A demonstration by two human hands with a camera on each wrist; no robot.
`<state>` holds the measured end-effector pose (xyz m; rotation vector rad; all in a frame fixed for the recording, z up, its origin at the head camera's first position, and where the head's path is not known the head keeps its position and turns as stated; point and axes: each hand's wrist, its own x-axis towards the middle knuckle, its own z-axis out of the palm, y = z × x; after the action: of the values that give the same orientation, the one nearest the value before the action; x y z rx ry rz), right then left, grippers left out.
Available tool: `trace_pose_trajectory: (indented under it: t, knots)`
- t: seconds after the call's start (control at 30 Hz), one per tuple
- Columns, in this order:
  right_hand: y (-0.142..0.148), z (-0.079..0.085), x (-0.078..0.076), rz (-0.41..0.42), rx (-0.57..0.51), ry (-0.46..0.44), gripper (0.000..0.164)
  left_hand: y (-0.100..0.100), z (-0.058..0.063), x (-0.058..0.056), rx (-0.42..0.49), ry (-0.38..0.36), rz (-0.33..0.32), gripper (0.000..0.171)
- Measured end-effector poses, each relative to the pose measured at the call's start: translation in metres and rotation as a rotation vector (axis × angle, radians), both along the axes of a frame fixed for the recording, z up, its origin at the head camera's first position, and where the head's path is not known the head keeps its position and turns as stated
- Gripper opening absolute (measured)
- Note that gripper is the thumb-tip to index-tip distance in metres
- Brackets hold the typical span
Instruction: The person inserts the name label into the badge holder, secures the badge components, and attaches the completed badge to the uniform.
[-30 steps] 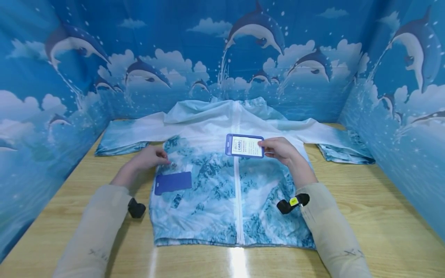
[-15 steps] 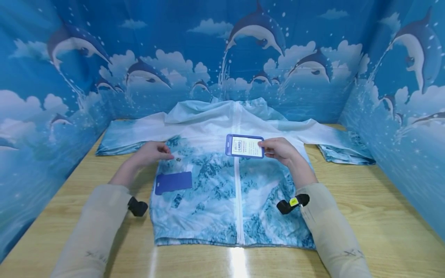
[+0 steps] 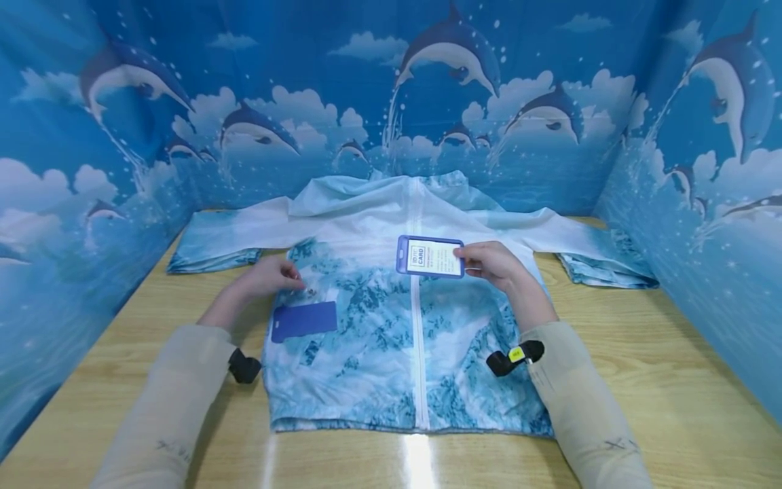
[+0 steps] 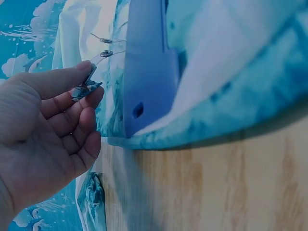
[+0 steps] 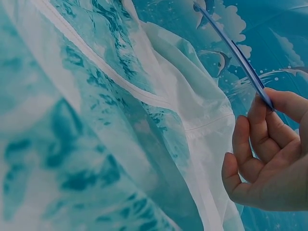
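My left hand (image 3: pixel 269 277) pinches a small metal badge clip (image 4: pixel 85 89) between thumb and index finger; its clear strap with a snap button (image 4: pixel 106 54) sticks out past the fingertips. Below that hand, a flat blue badge cover (image 3: pixel 305 321) with a slot at one end lies on the jacket (image 3: pixel 366 367). Over the jacket's zipper, my right hand (image 3: pixel 493 263) pinches the right end of a blue-framed ID card holder (image 3: pixel 400 257), whose white printed card (image 3: pixel 436 257) faces up. From the right wrist, the holder (image 5: pixel 236 53) shows edge-on, raised off the fabric.
The blue-and-white zip jacket is spread flat on a wooden table (image 3: pixel 635 367), with both sleeves folded at the sides: a left sleeve (image 3: pixel 214 238) and a right sleeve (image 3: pixel 601 255). Dolphin-printed curtains (image 3: pixel 342 81) enclose the back and sides.
My left hand lifts slightly, then lowers back near the jacket's left side, with the clip still pinched. The right hand and card holder stay in place.
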<state>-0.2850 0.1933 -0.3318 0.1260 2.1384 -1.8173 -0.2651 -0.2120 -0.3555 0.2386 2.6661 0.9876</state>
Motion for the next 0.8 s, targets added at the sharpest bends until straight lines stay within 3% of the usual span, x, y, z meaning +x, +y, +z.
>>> trace_pose_trajectory:
  t: [0.3,0.47,0.57,0.67,0.8]
  knots:
    - [0.000,0.000,0.000,-0.003,0.012,-0.003,0.038,-0.004,-0.006,-0.002,-0.061,0.010,-0.011,0.025]
    - [0.000,0.000,0.000,0.000,0.010,-0.005,0.038,-0.007,-0.006,-0.002,-0.086,0.020,0.016,0.033]
    - [0.001,0.000,0.000,0.003,0.012,0.000,0.038,-0.011,-0.004,0.001,-0.096,0.034,0.029,0.027]
    - [0.001,0.000,0.000,0.006,0.019,0.004,0.038,-0.018,-0.002,0.004,-0.096,0.041,0.004,0.021]
    - [0.002,0.000,-0.001,0.001,0.028,-0.004,0.039,-0.025,-0.003,0.009,-0.129,0.006,-0.077,0.021]
